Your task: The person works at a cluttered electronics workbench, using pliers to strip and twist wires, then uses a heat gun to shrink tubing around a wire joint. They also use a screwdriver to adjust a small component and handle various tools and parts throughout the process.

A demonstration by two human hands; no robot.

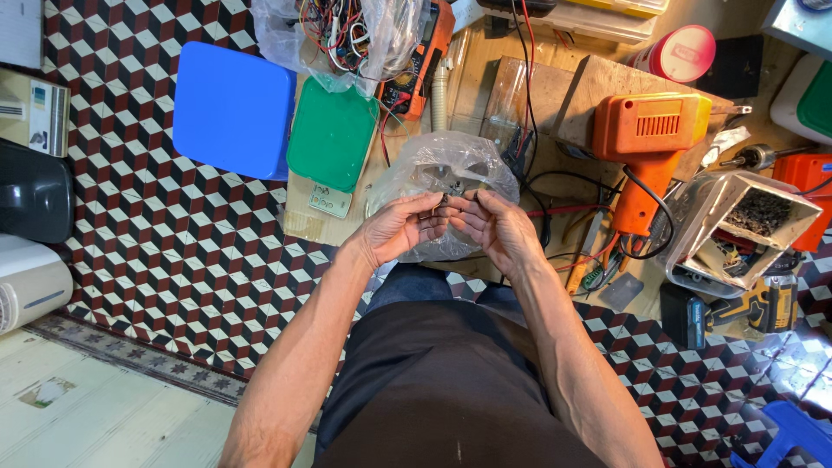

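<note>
Checkered tile floor (pixel 173 251), cluttered wooden desk (pixel 537 87). Left hand (pixel 400 230) and right hand (pixel 496 227) are both pinching a small dark part (pixel 445 201) over a clear plastic bag (pixel 442 165).

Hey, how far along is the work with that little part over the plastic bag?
Done: the clear plastic bag lies open on the wooden board, and a small dark part is out. In hand: the left hand and right hand pinch that part between their fingertips above the bag. Left: the orange power tool and the multimeter lie untouched; what the part is cannot be told.
</note>
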